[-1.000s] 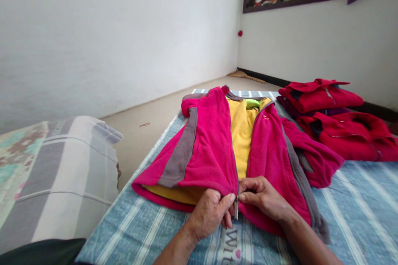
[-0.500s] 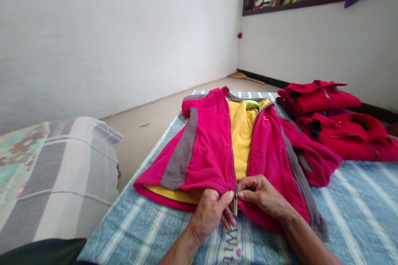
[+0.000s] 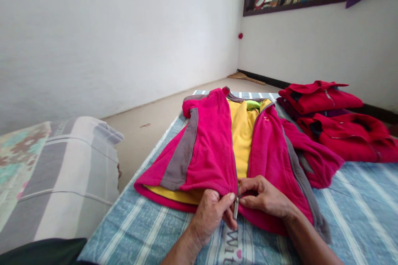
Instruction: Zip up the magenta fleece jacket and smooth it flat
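A pink fleece jacket (image 3: pixel 214 149) with grey side panels lies spread on its back on the bed (image 3: pixel 149 227). Its front is open, so the yellow lining (image 3: pixel 241 132) shows down the middle, and its collar points away from the person. Both hands work at the near hem, right where the two front edges meet. The left hand (image 3: pixel 213 215) is curled nearly closed, thumb and forefinger pinching the bottom corner of the left front panel. The right hand (image 3: pixel 264 199) is likewise closed in a pinch on the bottom corner of the right front panel, with its wrist resting across the fleece. The small metal zipper pull (image 3: pixel 236 208) hangs between the two sets of fingertips, touching them, but I cannot tell which hand actually grips it. Compared with half a second ago, the hands remain at the same spot on the hem. The right fingertips have dropped slightly and closed in on the left thumb, and the pull now leans a little instead of hanging straight. The jacket itself has not shifted. Well off to the right on the bed lie two folded red jackets (image 3: pixel 320 95), and a striped pillow (image 3: pixel 62 174) sits at the left.
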Available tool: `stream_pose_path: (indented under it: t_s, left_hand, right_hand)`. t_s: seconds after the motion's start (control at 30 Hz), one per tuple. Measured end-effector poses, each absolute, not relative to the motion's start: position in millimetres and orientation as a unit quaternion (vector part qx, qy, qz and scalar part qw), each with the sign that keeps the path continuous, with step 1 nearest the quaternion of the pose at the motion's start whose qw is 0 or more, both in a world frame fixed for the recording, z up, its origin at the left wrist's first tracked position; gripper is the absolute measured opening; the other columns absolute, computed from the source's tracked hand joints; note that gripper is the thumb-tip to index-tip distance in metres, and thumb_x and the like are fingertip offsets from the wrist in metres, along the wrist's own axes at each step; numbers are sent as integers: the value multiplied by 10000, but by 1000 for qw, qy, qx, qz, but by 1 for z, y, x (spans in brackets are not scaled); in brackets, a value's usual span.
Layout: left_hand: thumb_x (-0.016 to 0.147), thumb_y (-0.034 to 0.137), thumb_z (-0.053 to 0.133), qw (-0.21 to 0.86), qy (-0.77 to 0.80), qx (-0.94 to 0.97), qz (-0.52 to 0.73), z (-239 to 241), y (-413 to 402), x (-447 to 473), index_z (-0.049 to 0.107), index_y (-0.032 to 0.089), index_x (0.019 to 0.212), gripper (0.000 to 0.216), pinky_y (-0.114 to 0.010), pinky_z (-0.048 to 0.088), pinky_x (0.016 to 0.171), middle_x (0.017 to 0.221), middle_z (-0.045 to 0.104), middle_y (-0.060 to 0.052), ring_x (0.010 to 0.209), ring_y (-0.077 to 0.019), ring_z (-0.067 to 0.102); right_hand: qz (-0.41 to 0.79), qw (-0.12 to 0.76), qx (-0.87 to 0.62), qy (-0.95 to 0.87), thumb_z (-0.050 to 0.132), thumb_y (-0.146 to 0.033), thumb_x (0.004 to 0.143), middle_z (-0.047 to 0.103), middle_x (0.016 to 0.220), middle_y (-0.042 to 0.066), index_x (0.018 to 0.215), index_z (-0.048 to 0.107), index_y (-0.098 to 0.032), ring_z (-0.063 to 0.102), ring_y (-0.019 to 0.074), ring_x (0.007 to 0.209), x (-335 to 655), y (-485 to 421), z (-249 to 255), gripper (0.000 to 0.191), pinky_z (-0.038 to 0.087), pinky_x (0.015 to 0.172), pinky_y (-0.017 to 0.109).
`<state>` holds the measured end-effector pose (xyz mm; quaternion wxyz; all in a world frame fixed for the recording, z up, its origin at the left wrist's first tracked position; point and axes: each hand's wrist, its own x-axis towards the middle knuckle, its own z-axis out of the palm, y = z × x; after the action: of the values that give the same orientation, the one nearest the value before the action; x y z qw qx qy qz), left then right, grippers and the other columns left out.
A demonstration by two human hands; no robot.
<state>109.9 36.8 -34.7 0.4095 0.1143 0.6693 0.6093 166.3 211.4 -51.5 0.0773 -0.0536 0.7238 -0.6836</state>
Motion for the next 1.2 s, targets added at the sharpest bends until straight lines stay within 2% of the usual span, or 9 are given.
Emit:
stream_pose_path:
  t_s: [0.27,0.6,0.9,1.2]
  left_hand:
    - [786,464,510,396,723,171,540,-31,34,104,603,134,497,448,-223,405,466,448,613,-65,402,-134,546]
    - [793,417,460,393,764,219,462,-20,34,99,571,163,477,421,-214,403,477,424,602,-41,393,-132,540]
    - [808,436,442,385,760,229,471,-23,31,101,587,157,522,425,-222,417,503,392,576,-32,367,-121,494]
    - [796,435,482,424,711,201,523,-27,35,95,608,128,562,406,-209,369,432,414,593,-59,359,-130,524]
  right_hand:
    - [-726,64,-18,684,689,-375,748,599,734,11,728,665,-144,523,136,691,166,207,-57,233,408,683,266]
    - [-753,14,-16,658,676,-373,751,582,710,5,695,650,-163,516,141,691,166,196,-57,219,395,673,272]
    - [-758,10,22,652,685,-414,725,576,686,7,662,641,-158,520,145,675,166,195,-56,268,405,685,282]
    - [-715,25,4,698,635,-364,772,623,726,27,723,658,-156,553,161,702,165,201,-54,215,422,689,289]
